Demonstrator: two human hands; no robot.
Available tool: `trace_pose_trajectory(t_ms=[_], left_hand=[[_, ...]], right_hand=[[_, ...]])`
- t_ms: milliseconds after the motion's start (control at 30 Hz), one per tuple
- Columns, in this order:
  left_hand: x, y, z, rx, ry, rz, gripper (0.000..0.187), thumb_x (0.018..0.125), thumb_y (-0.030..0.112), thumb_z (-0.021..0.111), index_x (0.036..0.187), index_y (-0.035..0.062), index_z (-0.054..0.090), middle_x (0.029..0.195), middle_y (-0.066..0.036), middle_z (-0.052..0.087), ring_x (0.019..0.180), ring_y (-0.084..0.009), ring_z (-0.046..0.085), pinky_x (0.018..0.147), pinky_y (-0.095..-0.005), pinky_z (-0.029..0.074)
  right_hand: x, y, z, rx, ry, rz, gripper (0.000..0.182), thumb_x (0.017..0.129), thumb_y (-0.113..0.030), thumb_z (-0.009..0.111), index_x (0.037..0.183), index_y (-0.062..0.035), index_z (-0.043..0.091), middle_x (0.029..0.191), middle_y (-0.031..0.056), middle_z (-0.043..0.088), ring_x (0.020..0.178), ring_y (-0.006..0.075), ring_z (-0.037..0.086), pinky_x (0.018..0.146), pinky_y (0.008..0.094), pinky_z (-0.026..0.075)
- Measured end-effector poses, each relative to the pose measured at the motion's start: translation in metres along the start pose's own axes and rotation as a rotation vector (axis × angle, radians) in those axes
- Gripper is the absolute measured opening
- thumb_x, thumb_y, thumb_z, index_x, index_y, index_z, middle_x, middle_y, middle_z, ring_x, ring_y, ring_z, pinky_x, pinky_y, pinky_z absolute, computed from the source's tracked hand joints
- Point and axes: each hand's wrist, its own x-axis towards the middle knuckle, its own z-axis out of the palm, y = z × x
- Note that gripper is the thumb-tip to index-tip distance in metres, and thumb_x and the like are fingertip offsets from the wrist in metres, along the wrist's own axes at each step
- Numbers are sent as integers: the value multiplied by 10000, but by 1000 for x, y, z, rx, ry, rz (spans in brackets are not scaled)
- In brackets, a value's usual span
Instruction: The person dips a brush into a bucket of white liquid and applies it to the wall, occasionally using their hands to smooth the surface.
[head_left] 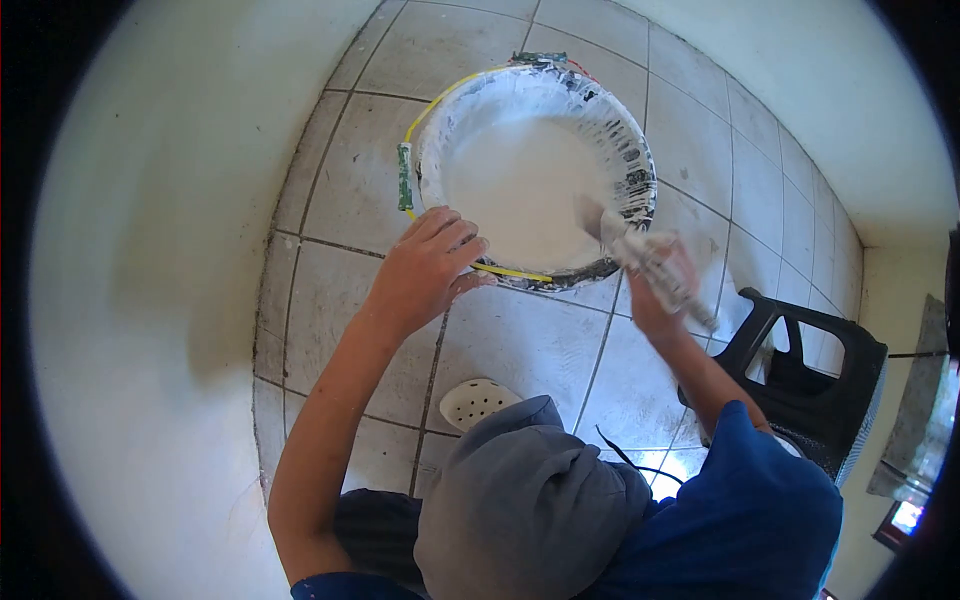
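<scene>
A round tub (pixel 637 150) with a paint-caked rim stands on the tiled floor. White paint (pixel 530 185) lies in its bottom. My left hand (pixel 437 255) is closed over the near left rim, thumb below and fingers above. In my right hand (pixel 668 275) is a paint-smeared paintbrush (pixel 640 252), blurred by motion. Its brownish tip reaches over the near right rim, above the paint. A yellow cord handle (pixel 428 108) with a green sleeve (pixel 405 178) runs around the tub's left side.
Close to my right arm is a black plastic chair or stool (pixel 800 350). A pale wall (pixel 170 250) rises on the left. One white perforated clog (pixel 478 402) shows below the tub. Grey tiles (pixel 350 320) cover the floor.
</scene>
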Motion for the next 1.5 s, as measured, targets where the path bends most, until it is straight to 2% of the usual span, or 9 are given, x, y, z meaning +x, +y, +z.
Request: trace_pose_trajectory(t_ms=[167,267,367,433,500,767,867,1133,1500], left_hand=[[4,-3,0,-12,9,9,388,567,211,761,865,55,569,914,-63,569,971,-253,510,840,-363,436],[5,-1,1,-21,22,-5,374,562,206,764,841,49,572,895,-72,568,951,-255,513,832,-362,438],[0,-3,2,-92,24,-31,363,583,227,752,848,51,578,885,-75,566,931,-260,515,853,-367,429],[-7,-4,10,-51,102,-16,357,620,268,726,862,52,576,884,-78,568,928,-260,517,887,-372,407],[-14,-3,19,6,156,-16,349,664,308,689,878,61,566,905,-78,576,971,-254,516,990,-416,328],[-126,16,-26,126,99,32,351,774,194,594,1095,91,498,1144,-88,519,1115,-231,466,1029,-464,270],[-232,14,-54,11,-175,-294,277,784,193,579,1036,96,519,1082,-97,545,1011,-267,520,872,-420,402],[-446,50,-66,-103,89,-1030,226,851,197,534,1011,38,536,912,-169,610,856,-331,588,761,-416,460],[-512,59,-5,-247,451,-1013,205,850,175,545,989,24,551,890,-161,625,819,-296,613,728,-381,479]], right_hand=[[-14,4,1,-149,72,-136,168,731,3,629,896,25,611,795,122,579,707,217,587,609,295,469],[-25,7,15,506,252,425,194,783,20,559,974,11,595,893,148,587,852,308,578,742,333,471],[-39,32,21,491,227,634,235,828,-18,529,1053,41,561,999,145,586,893,239,584,815,305,469],[-43,42,5,-434,-149,408,360,885,-157,500,1228,-46,491,1111,126,571,999,249,559,883,334,427],[-42,67,16,900,206,629,370,873,-166,511,1199,6,494,1159,132,553,1017,207,544,867,328,429],[5,-60,48,1580,-46,689,345,910,-131,433,1227,8,427,1166,136,521,949,207,547,673,223,520],[-5,-95,90,1751,-346,685,367,906,-145,444,1240,5,418,1141,122,530,918,181,555,707,232,529],[-73,-206,214,1564,-842,928,298,885,-153,507,1152,-20,509,1049,68,574,855,143,587,653,215,541],[-131,-317,285,1201,-1069,879,138,859,-129,560,975,-53,557,920,40,584,746,116,579,611,227,527]])
